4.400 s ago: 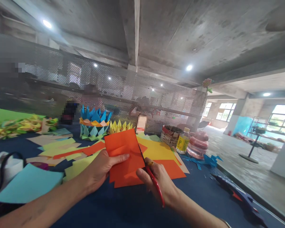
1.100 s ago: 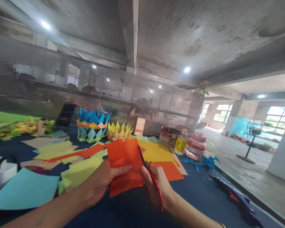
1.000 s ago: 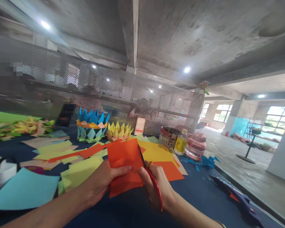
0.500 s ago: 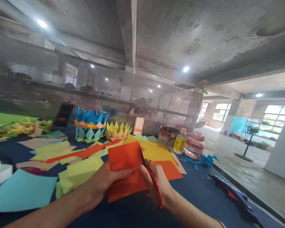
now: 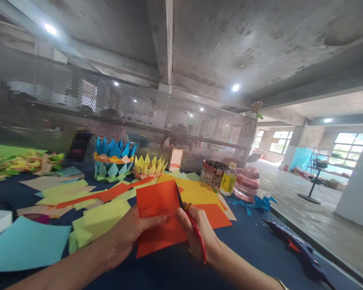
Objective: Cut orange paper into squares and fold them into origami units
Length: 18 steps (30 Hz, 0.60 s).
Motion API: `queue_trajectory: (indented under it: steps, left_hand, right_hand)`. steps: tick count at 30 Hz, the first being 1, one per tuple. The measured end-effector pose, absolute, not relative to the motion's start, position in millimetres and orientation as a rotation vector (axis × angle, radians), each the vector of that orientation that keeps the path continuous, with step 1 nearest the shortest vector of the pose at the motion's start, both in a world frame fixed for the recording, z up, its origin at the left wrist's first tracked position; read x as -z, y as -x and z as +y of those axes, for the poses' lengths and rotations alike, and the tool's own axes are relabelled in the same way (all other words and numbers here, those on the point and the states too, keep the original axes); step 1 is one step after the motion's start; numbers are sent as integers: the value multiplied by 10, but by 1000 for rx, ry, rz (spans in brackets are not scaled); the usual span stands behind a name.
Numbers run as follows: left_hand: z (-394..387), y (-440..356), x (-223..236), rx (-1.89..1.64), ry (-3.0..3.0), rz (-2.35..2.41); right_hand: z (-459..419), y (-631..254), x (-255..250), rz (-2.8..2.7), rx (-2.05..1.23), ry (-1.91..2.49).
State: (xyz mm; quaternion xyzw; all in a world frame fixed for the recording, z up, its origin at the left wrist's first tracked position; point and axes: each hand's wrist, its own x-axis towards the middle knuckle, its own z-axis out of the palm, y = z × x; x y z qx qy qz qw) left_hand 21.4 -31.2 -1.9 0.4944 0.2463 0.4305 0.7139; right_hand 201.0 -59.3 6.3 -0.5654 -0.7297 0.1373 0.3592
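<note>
Over the near part of the dark blue table (image 5: 169, 274), both hands work at an orange sheet (image 5: 157, 197). Compared with the picture from some four seconds ago, the sheet sits lower in view, so more of the orange strip (image 5: 109, 193) behind it shows, and so does more of the yellow crown (image 5: 149, 166). Its bottom outline, stepped then, now slopes in one line, and the surroundings, bottle (image 5: 228, 183) and basket (image 5: 212, 173) included, have shifted slightly left. The scissors (image 5: 201, 241) remain at the sheet's right side. The sheet is plain, roughly rectangular, tilted with its face toward the wearer, brighter above and darker red-orange below; whether it is one layer or several cannot be told. The left hand (image 5: 128, 231) pinches it at its left side, thumb laid flat across the face and the other fingers mostly hidden behind, leaving only the paper's thickness between. The right hand (image 5: 207, 232) is curled closely round the scissors' red handles, a dark blade lying along the sheet's right edge; how far apart the blades stand cannot be seen.
</note>
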Motion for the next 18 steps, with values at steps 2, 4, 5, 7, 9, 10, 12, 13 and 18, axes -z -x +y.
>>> queue_trajectory:
  steps: [2, 4, 5, 7, 9, 10, 12, 13, 18]
  left_hand:
    - [-311, -211, 27, -959, -1090, 543]
    - [-311, -211, 29, -969, -1086, 541]
    - [-312, -212, 27, -974, -1087, 543]
    - [-313, -215, 21, -967, -1092, 541]
    - [-313, -217, 20, -957, -1100, 534]
    - [-312, -218, 24, -956, -1103, 537]
    - [-308, -218, 39, -964, -1105, 544]
    - [-304, -218, 49, -971, -1102, 545]
    - [-288, -220, 65, -949, -1091, 552]
  right_hand:
    - [-593, -2009, -62, -1884, -355, 1469]
    - [-596, -2010, -58, -1885, -308, 1494]
    - [-597, -2012, -52, -1880, -282, 1514]
    - [-599, -2016, -36, -1861, -252, 1556]
    - [-600, -2020, -20, -1847, -250, 1572]
    - [-600, -2022, -14, -1841, -251, 1571]
    - [-598, -2022, -8, -1831, -261, 1566]
    - [-596, -2021, -8, -1829, -271, 1562]
    - [-585, -2008, -19, -1836, -348, 1515]
